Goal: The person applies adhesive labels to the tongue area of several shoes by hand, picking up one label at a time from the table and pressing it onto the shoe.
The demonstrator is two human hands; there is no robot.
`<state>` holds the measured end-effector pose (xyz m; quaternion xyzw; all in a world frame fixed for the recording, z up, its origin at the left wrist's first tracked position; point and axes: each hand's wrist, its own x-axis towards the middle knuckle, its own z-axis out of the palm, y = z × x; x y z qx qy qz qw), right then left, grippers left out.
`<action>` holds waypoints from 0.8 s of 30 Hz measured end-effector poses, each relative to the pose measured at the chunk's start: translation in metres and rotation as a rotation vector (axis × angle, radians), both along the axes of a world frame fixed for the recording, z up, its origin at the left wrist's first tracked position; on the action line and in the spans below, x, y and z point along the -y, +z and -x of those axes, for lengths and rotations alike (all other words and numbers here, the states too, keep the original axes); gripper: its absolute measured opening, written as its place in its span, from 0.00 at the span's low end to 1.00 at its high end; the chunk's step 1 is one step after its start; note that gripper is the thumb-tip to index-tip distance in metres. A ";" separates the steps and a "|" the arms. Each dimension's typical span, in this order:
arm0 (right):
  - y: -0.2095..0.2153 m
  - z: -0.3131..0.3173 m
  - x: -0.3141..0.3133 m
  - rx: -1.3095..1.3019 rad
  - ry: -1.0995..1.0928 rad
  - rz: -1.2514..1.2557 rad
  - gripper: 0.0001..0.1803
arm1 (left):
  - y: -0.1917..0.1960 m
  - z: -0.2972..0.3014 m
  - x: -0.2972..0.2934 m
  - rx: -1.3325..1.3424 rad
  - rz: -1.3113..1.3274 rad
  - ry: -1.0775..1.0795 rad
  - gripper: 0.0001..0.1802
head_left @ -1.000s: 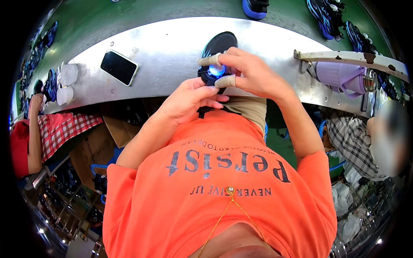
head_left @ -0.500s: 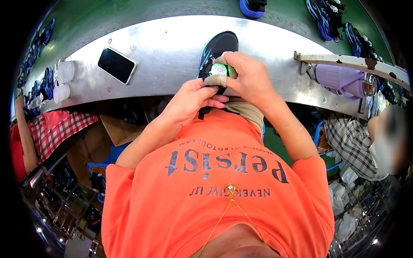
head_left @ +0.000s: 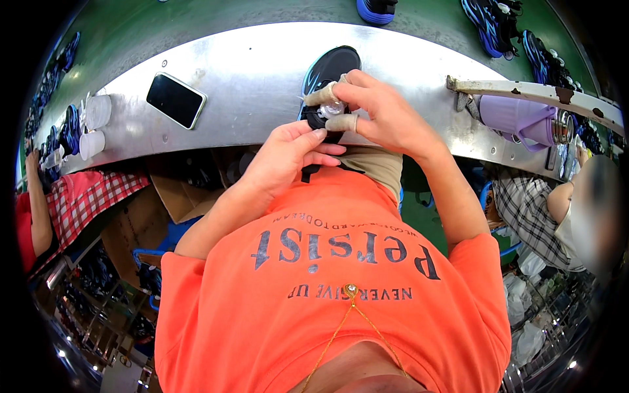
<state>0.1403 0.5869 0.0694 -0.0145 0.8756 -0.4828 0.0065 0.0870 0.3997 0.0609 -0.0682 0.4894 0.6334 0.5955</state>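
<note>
A black sports shoe (head_left: 335, 64) with blue streaks lies on the metal table, its toe pointing away from me. On its upper sits a clear round knob (head_left: 332, 110) with a dark surround. The thumb and index finger of my right hand (head_left: 393, 121) wear beige finger covers and pinch around the knob from either side. My left hand (head_left: 278, 154) holds the near end of the shoe, thumb on top and fingers curled beneath. Its grip is partly hidden by the hand itself.
A phone (head_left: 175, 99) and white tubs (head_left: 98, 112) lie to the left. At right, a purple jug (head_left: 517, 118) sits beneath a chipped white bar (head_left: 524, 90). More shoes (head_left: 485, 29) stand on the green surface (head_left: 216, 21) beyond. Co-workers sit on both sides.
The knob glowed green half a second ago and now looks clear and unlit. My right index finger has reached further left across its far side. My left hand stays nearly still.
</note>
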 end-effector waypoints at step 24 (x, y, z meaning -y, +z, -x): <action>-0.007 -0.010 -0.001 0.170 -0.204 0.286 0.19 | 0.018 0.004 0.003 -0.079 0.131 -0.146 0.16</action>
